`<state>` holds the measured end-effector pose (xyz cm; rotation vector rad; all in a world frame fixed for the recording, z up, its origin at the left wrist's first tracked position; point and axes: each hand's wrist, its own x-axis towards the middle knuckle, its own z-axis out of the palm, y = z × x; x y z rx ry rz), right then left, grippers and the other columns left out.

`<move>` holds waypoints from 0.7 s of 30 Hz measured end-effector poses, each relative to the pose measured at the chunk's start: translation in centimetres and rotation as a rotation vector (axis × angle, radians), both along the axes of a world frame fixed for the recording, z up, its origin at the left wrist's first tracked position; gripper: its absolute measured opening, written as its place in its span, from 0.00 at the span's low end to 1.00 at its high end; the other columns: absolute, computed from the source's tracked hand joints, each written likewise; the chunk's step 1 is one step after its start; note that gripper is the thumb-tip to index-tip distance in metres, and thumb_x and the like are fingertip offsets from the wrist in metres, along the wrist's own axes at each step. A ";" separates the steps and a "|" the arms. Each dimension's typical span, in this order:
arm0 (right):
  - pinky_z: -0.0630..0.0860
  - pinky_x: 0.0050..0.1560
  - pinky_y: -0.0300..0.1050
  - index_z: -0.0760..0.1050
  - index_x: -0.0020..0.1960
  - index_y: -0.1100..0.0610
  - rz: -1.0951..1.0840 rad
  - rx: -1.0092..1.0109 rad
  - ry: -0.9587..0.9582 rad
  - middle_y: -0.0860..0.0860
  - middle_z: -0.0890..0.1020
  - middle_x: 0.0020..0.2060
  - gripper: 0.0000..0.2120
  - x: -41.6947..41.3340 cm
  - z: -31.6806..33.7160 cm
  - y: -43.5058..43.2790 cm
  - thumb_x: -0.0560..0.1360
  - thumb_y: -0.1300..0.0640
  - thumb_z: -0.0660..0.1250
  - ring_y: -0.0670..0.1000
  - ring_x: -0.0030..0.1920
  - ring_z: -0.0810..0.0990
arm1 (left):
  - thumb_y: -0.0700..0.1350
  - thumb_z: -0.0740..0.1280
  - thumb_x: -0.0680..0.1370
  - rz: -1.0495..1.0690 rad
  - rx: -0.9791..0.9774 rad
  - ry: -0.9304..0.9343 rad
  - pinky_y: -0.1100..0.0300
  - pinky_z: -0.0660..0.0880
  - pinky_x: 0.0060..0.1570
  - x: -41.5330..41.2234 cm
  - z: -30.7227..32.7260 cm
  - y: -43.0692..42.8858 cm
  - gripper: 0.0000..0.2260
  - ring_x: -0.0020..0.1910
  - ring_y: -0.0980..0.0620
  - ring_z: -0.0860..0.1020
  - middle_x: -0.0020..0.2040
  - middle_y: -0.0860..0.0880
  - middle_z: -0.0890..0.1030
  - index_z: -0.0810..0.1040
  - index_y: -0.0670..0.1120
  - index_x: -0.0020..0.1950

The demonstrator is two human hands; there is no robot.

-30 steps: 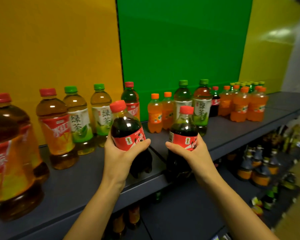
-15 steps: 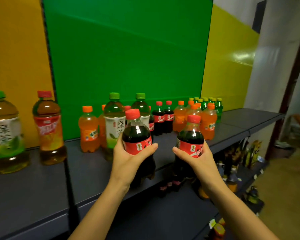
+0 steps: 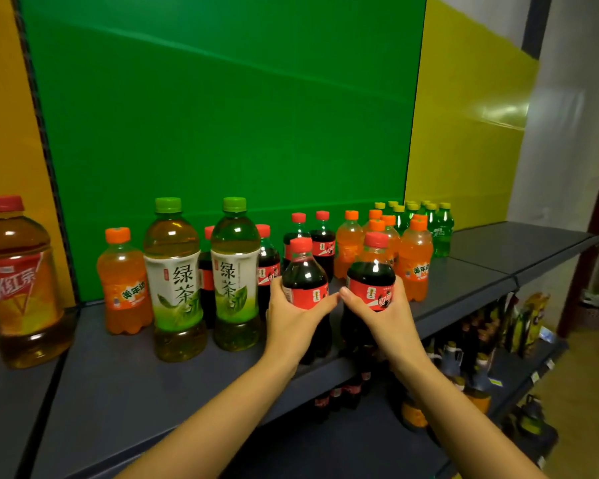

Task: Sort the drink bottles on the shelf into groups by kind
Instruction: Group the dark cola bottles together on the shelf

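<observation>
Each hand grips a red-capped dark cola bottle, left hand [image 3: 287, 314] and right hand [image 3: 384, 318], above the dark grey metal shelf [image 3: 125, 382] backed by a green wall panel [image 3: 222, 115]

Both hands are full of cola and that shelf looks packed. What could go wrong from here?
Two risks, as I judge it. The left hand and right hand each grip a cola bottle near the shelf's front edge; set down too close to it, one could tip off. The standing cola bottles and orange soda bottles behind are tightly packed, so pushing a held bottle in could knock some over.
</observation>
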<state>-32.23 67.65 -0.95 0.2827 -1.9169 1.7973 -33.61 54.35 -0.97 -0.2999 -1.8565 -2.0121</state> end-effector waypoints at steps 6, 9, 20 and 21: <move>0.74 0.58 0.43 0.63 0.61 0.45 0.040 0.038 0.021 0.43 0.77 0.54 0.28 -4.3 -0.6 0.0 0.66 0.46 0.71 0.43 0.56 0.77 | 0.44 0.77 0.65 0.073 -0.124 0.056 0.77 0.71 0.39 -3.2 -0.6 0.1 0.27 0.46 0.63 0.77 0.49 0.55 0.78 0.67 0.49 0.58; 0.73 0.61 0.44 0.62 0.65 0.48 0.067 0.064 0.032 0.43 0.75 0.57 0.31 -6.1 -1.2 -0.1 0.65 0.43 0.68 0.42 0.58 0.75 | 0.45 0.77 0.66 0.101 -0.160 0.052 0.77 0.71 0.39 -4.4 -0.7 0.3 0.30 0.48 0.61 0.77 0.52 0.52 0.77 0.64 0.47 0.61; 0.67 0.68 0.53 0.61 0.70 0.51 0.158 0.111 0.042 0.49 0.70 0.64 0.34 -11.4 -1.5 0.0 0.67 0.44 0.69 0.48 0.65 0.70 | 0.49 0.77 0.65 0.321 -0.292 0.108 0.63 0.74 0.53 -7.0 -1.1 0.6 0.30 0.55 0.57 0.78 0.56 0.53 0.79 0.66 0.48 0.62; 0.67 0.69 0.54 0.60 0.70 0.51 0.169 0.105 0.042 0.49 0.70 0.65 0.36 -11.6 -1.6 0.0 0.67 0.44 0.68 0.48 0.66 0.69 | 0.50 0.77 0.65 0.337 -0.298 0.112 0.61 0.74 0.54 -7.0 -1.1 0.7 0.30 0.55 0.57 0.78 0.56 0.53 0.79 0.66 0.48 0.62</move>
